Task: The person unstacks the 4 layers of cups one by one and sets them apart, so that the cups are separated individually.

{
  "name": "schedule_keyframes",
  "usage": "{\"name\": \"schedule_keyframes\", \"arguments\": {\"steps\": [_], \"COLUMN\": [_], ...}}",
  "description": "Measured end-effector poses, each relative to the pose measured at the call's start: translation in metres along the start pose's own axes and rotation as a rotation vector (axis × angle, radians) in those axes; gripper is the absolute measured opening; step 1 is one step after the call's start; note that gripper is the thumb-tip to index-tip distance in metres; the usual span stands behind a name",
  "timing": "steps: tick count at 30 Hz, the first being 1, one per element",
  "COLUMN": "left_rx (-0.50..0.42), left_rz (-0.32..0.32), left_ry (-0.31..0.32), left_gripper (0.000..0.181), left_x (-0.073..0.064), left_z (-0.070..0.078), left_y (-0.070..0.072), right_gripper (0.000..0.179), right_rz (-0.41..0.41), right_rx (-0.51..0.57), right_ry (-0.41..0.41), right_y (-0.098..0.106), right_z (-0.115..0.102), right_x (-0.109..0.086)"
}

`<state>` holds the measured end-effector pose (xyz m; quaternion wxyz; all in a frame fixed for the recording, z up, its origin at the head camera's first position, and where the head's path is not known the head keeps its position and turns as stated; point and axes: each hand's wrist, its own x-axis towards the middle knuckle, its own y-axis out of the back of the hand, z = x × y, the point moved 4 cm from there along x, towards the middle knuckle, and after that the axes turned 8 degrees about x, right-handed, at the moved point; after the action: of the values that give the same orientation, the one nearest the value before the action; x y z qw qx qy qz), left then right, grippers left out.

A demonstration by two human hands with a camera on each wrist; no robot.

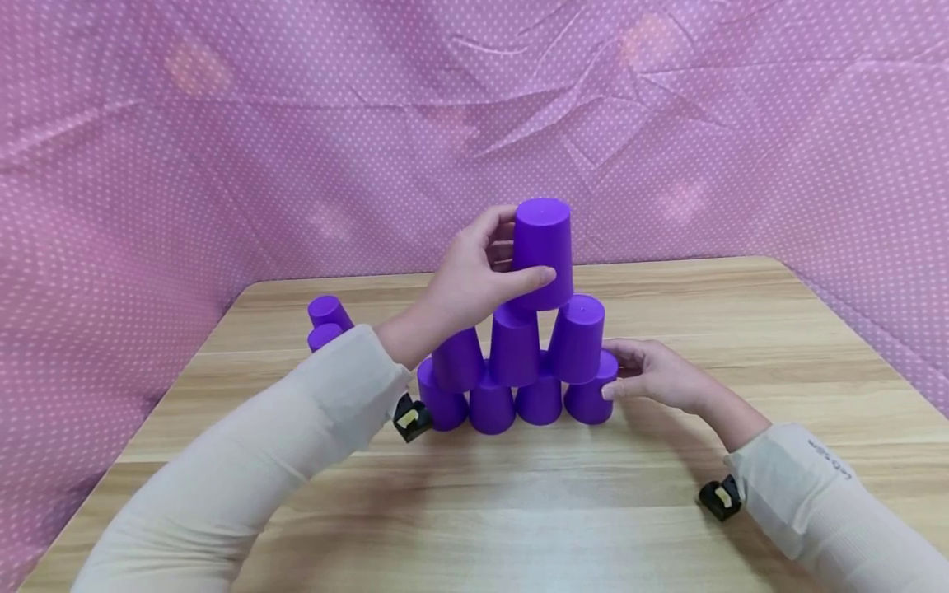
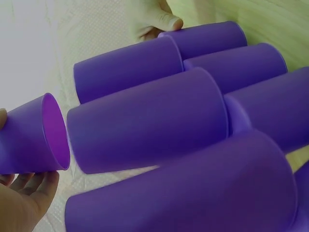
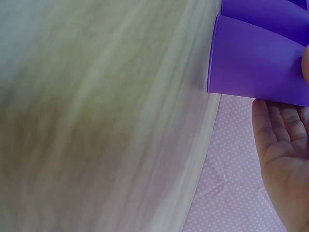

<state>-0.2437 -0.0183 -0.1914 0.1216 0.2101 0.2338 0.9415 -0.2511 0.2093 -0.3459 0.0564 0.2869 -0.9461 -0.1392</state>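
Note:
My left hand (image 1: 474,268) grips an upside-down purple cup (image 1: 544,251), thumb across its front and fingers round its far left side. That cup's open rim is right over the tops of two middle-row cups; its inside shows in the left wrist view. Below stands a pyramid of upside-down purple cups: three in the middle row, such as the centre cup (image 1: 515,346), over several in the bottom row. My right hand (image 1: 663,375) holds the rightmost bottom cup (image 1: 588,401) between thumb and fingers; in the right wrist view the fingertips (image 3: 260,107) meet that cup's side.
Two more purple cups (image 1: 326,310) are at the left of the wooden table (image 1: 563,511), partly hidden behind my left sleeve (image 1: 296,428). A pink dotted cloth (image 1: 415,148) hangs behind the table and along both sides. A small black device sits at each wrist.

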Motion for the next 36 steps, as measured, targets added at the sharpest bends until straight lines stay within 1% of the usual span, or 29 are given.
{"name": "schedule_keyframes", "arguments": {"steps": [4, 9, 12, 18, 24, 30, 36], "left_rx": [-0.002, 0.014, 0.006, -0.014, -0.017, 0.007, 0.078], "left_rz": [0.008, 0.022, 0.035, 0.058, 0.093, 0.13, 0.164], "left_ry": [0.002, 0.0, 0.001, 0.023, 0.04, 0.054, 0.098], "left_gripper": [0.06, 0.059, 0.059, 0.06, 0.061, 0.06, 0.061], "left_x": [-0.002, -0.007, -0.009, -0.014, -0.02, -0.024, -0.03], "left_z": [0.001, 0.003, 0.005, 0.004, 0.0, -0.007, -0.017], "left_y": [0.009, 0.02, 0.026, 0.039, 0.052, 0.065, 0.081], "right_gripper": [0.062, 0.063, 0.063, 0.064, 0.063, 0.065, 0.065], "right_rz": [0.001, -0.002, -0.003, 0.002, 0.005, 0.011, 0.012], "right_rx": [-0.005, -0.021, -0.026, -0.026, -0.029, -0.027, -0.029], "right_ry": [-0.011, -0.017, -0.017, -0.023, -0.022, -0.052, -0.053], "right_y": [0.0, 0.0, 0.0, 0.0, 0.0, 0.0, 0.0], "right_z": [0.0, 0.001, 0.001, 0.002, 0.001, 0.002, 0.002], "right_x": [0.0, 0.001, 0.001, 0.001, 0.0, 0.0, 0.001]}}
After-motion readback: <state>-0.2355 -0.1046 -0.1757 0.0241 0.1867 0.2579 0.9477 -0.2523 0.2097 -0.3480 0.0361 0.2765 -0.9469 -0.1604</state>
